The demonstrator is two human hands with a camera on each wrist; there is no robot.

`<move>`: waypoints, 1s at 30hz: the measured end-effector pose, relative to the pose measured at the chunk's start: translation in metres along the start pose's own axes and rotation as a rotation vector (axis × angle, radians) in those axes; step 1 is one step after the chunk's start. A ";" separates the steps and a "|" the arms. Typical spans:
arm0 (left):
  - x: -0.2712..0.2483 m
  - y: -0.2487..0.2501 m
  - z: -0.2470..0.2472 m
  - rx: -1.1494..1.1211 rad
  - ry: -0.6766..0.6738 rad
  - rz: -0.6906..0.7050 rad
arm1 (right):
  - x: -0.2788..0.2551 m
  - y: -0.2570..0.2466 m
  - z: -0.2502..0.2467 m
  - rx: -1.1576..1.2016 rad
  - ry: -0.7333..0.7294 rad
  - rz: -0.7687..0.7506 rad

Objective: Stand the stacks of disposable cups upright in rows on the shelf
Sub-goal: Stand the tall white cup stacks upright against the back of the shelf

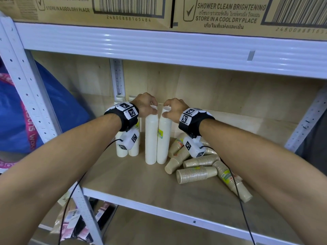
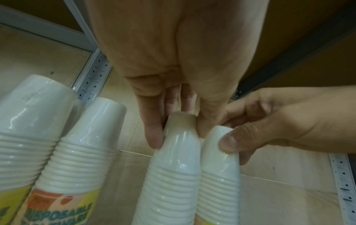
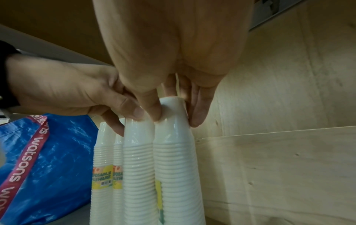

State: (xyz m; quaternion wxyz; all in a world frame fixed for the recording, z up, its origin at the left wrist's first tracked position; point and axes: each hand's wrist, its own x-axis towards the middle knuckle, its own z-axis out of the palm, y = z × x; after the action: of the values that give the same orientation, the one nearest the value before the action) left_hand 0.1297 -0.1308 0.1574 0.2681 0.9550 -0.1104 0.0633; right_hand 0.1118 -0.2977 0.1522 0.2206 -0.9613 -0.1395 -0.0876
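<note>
Two tall white cup stacks stand upright side by side mid-shelf. My left hand [image 1: 147, 105] grips the top of the left white stack [image 1: 151, 138], fingers curled round its top cup [image 2: 182, 137]. My right hand [image 1: 172, 107] grips the top of the right white stack [image 1: 164, 138] the same way [image 3: 173, 115]. Two more white stacks [image 1: 127, 149] stand behind at the left, near the rear post [image 2: 57, 152]. Several brown cup stacks [image 1: 196, 174] lie on their sides in a heap to the right.
The wooden shelf board [image 1: 141, 184] has bare room in front. A white metal beam [image 1: 159, 45] with cardboard boxes [image 1: 230, 13] hangs low overhead. A blue bag [image 1: 58, 110] bulges beyond the left upright [image 1: 26, 89]. Black cables [image 1: 237, 190] trail from my wrists.
</note>
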 end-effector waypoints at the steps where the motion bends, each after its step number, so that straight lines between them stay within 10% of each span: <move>1: 0.000 0.001 0.000 0.004 -0.015 0.012 | 0.000 0.000 0.000 -0.001 -0.014 -0.006; 30: -0.003 0.013 -0.002 0.075 -0.070 0.037 | -0.009 -0.006 -0.005 -0.022 0.000 0.084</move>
State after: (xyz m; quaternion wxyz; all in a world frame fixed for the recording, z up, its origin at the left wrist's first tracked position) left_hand 0.1232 -0.1399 0.1650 0.2270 0.9637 -0.1348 0.0387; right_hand 0.1010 -0.2969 0.1574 0.2135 -0.9687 -0.0983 -0.0801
